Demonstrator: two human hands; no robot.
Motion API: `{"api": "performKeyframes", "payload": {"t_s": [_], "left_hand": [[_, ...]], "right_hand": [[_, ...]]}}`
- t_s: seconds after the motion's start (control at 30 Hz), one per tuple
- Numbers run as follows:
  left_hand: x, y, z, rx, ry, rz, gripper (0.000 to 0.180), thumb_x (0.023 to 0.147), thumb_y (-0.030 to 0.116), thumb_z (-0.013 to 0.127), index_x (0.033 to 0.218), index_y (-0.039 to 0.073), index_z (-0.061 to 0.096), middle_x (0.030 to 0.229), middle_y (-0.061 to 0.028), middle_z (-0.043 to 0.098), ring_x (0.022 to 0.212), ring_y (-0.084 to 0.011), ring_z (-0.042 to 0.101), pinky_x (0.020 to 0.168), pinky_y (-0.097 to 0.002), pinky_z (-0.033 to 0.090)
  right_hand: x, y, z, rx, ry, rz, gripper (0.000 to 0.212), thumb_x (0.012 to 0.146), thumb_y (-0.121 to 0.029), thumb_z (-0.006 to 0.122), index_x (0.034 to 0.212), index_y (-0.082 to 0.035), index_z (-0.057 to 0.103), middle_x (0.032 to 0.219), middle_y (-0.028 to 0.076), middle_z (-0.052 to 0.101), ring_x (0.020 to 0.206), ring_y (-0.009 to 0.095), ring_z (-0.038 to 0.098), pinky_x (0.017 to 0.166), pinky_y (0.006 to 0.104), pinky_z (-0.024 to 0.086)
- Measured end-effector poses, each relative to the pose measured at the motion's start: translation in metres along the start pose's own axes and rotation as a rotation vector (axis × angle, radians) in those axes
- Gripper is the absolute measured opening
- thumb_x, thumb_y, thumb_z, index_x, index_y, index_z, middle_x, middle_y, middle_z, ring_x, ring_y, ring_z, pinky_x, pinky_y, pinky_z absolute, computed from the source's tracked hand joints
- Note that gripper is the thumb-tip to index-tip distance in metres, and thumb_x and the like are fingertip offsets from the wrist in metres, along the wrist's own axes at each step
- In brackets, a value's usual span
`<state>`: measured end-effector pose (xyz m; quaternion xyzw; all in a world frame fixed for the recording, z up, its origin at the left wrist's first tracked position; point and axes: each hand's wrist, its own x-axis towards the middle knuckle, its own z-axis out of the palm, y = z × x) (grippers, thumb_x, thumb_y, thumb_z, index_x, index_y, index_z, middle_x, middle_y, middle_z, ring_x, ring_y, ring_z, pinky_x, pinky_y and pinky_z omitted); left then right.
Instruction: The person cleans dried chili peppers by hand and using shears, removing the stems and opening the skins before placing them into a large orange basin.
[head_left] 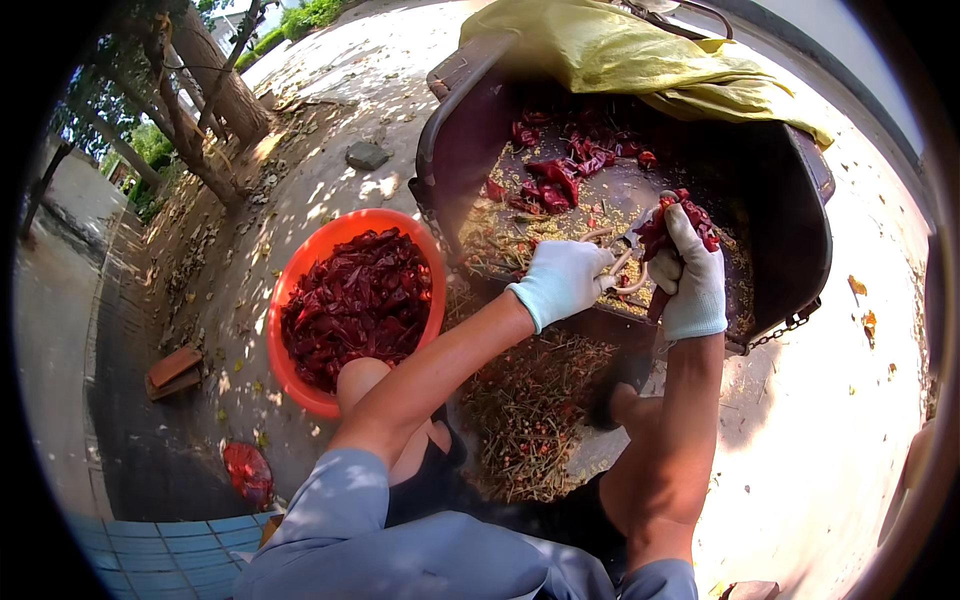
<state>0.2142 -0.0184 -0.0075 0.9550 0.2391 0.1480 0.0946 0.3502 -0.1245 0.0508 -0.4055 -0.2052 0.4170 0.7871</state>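
Observation:
My left hand (565, 283), in a white glove, is closed on the tan-looped handles of a pair of scissors (632, 287). Their metal end meets a bunch of dried red chili peppers (655, 235), which my gloved right hand (693, 275) grips from the other side. Both hands are over the near part of a dark cart bed (785, 210). More red peppers (556, 185) lie inside it, with pale seeds and bits of stem scattered around them. Part of the scissors is hidden by my fingers.
An orange basin (436, 275) full of cut red peppers (355, 300) stands left of my knees. Stems and scraps (530, 420) are heaped between my feet. A yellow sheet (640, 60) drapes the cart's far edge. Bricks (174, 372) and a red bag (248, 473) lie at left.

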Motion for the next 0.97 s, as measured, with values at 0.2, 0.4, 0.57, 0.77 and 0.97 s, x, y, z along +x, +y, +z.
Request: {"api": "performKeyframes", "payload": {"t_s": [0.2, 0.4, 0.57, 0.77, 0.97], "left_hand": [[-0.082, -0.013, 0.000, -0.150, -0.133, 0.183, 0.024, 0.090, 0.033, 0.065, 0.100, 0.013, 0.074, 0.088, -0.0072, 0.071, 0.084, -0.0280, 0.069, 0.073, -0.0399, 0.054], [-0.118, -0.032, 0.012, -0.095, -0.303, 0.172, 0.025, 0.093, 0.035, 0.058, 0.097, 0.014, 0.070, 0.086, -0.0074, 0.069, 0.083, -0.0302, 0.068, 0.073, -0.0432, 0.054], [-0.144, -0.050, 0.054, -0.544, -0.033, 0.257, 0.020, 0.091, 0.028, 0.057, 0.097, 0.011, 0.066, 0.089, -0.0090, 0.067, 0.089, -0.0271, 0.065, 0.081, -0.0399, 0.050], [-0.140, -0.066, 0.041, -0.259, -0.193, 0.297, 0.015, 0.080, 0.028, 0.063, 0.078, 0.014, 0.068, 0.070, -0.0051, 0.066, 0.067, -0.0258, 0.068, 0.059, -0.0395, 0.052], [-0.157, -0.076, 0.024, -0.392, -0.444, 0.017, 0.045, 0.099, 0.040, 0.054, 0.135, 0.013, 0.049, 0.136, -0.0191, 0.053, 0.130, -0.0173, 0.048, 0.110, -0.0349, 0.035]], "right_hand": [[-0.001, 0.018, 0.013, -0.206, 0.029, -0.005, 0.017, 0.089, -0.020, 0.075, 0.082, -0.010, 0.062, 0.060, -0.003, 0.050, 0.040, 0.005, 0.034, 0.037, 0.0236, 0.022], [-0.032, 0.065, 0.083, -0.694, -0.211, 0.257, 0.028, 0.083, -0.022, 0.079, 0.098, -0.003, 0.067, 0.070, 0.002, 0.064, 0.050, 0.009, 0.054, 0.046, 0.0248, 0.044], [-0.044, 0.150, 0.203, -1.002, -0.785, -0.049, 0.069, 0.075, -0.034, 0.084, 0.129, -0.002, 0.056, 0.111, 0.016, 0.070, 0.101, 0.027, 0.069, 0.090, 0.0351, 0.053], [-0.068, 0.196, 0.302, -1.347, -1.007, -0.452, 0.080, 0.080, -0.045, 0.076, 0.142, -0.005, 0.046, 0.141, 0.024, 0.051, 0.118, 0.035, 0.060, 0.097, 0.0409, 0.050], [-0.041, 0.186, 0.251, -1.110, -1.055, -0.186, 0.032, 0.093, -0.032, 0.063, 0.113, -0.009, 0.070, 0.104, 0.015, 0.072, 0.095, 0.028, 0.071, 0.090, 0.0380, 0.055]]}}
